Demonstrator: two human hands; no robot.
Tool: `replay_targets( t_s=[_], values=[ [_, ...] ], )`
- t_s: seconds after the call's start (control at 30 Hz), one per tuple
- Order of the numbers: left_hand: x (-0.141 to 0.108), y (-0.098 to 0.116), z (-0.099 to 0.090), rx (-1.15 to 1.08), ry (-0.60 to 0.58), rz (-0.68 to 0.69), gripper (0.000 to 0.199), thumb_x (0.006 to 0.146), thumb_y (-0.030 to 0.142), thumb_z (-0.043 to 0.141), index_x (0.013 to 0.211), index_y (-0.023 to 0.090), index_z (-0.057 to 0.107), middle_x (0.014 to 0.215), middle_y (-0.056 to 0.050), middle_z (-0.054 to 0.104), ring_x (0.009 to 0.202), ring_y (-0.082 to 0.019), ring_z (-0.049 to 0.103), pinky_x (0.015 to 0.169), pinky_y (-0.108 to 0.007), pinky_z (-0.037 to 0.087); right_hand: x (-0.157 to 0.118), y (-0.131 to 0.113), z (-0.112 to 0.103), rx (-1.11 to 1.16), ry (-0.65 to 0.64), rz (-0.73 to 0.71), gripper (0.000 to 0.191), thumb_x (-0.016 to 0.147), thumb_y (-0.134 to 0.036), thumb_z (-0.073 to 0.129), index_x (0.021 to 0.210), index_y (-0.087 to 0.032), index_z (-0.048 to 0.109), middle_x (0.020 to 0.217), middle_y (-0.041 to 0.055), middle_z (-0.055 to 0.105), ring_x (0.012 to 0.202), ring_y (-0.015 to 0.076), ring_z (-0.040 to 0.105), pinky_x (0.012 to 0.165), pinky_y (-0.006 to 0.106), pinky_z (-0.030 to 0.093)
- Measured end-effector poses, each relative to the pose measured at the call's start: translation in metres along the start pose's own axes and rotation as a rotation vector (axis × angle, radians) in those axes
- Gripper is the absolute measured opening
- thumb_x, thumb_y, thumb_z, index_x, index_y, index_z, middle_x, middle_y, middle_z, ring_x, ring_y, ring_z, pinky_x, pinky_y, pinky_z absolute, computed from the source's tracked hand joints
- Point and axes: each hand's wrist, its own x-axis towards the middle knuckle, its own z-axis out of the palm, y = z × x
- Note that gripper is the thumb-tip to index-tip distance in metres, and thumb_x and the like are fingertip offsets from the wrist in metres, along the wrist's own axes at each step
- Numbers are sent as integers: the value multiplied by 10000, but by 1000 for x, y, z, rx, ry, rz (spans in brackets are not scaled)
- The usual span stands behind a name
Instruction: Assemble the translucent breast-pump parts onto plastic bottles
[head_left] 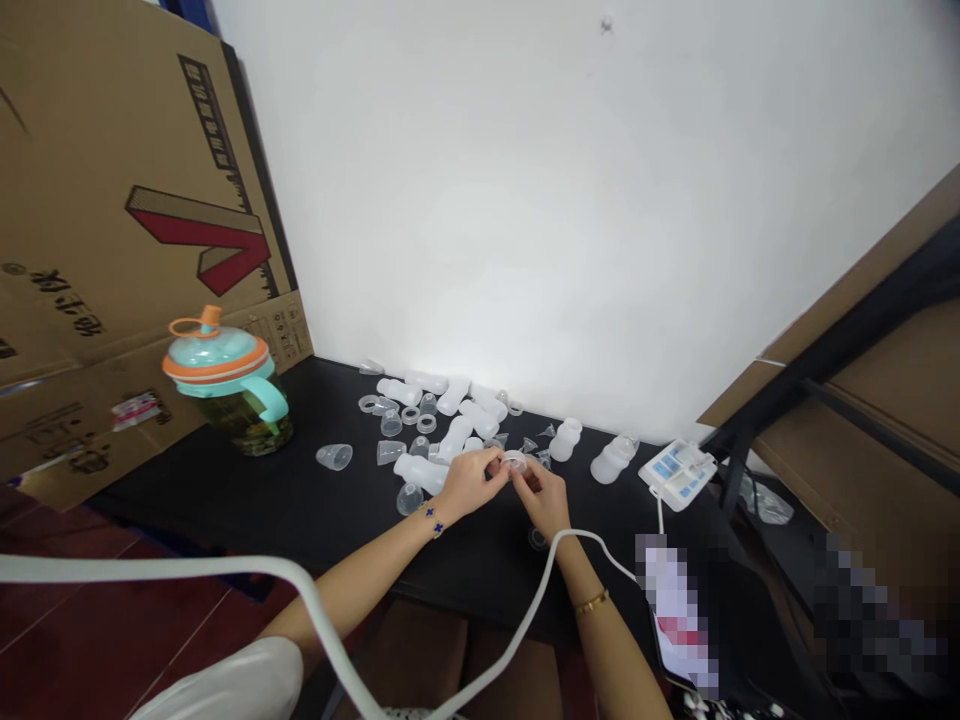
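Both hands meet above the black table, fingers pinched round one small translucent ring. My left hand grips its left side, and my right hand holds its right side. Behind and left of them lie several white wavy bottles, with clear domed caps and loose rings among them. Two more wavy bottles stand apart to the right, one upright and one tilted. A clear cap lies alone further left.
A large jug with a turquoise handle stands at the left by cardboard boxes. At the right are a white power strip, a phone and a black frame. A white cable crosses the foreground.
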Motion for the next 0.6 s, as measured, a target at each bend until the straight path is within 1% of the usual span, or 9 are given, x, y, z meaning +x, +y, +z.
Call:
replay_targets(
  t_s=[0.13,0.27,0.43,0.6],
  values=[
    [1,1,-1,-22,-14,12,192,933,307,529,810,196,627,688,10,616,649,-145,569,658,-258,392,0,-1,0,7,5,5,310,957,-439,531,951,-199,728,631,-7,617,557,143,552,540,224,431],
    [2,0,0,-46,-28,15,247,946,312,515,749,192,602,656,16,592,625,-138,551,645,-253,379,1,-3,-1,23,8,6,300,951,-425,542,998,-195,728,642,-9,631,553,140,558,539,223,431],
    [2,-1,0,-50,-24,-4,239,948,313,517,764,190,609,680,14,612,637,-137,558,650,-252,384,1,-4,-1,7,2,-6,287,950,-396,533,1026,-200,728,651,-9,640,552,137,550,530,223,420],
    [1,0,-1,-46,-30,-10,251,948,320,509,751,191,598,671,12,606,636,-140,553,647,-256,379,1,-3,0,-2,5,-2,282,943,-384,537,1048,-203,727,673,-3,650,577,144,567,539,224,436]
  ],
)
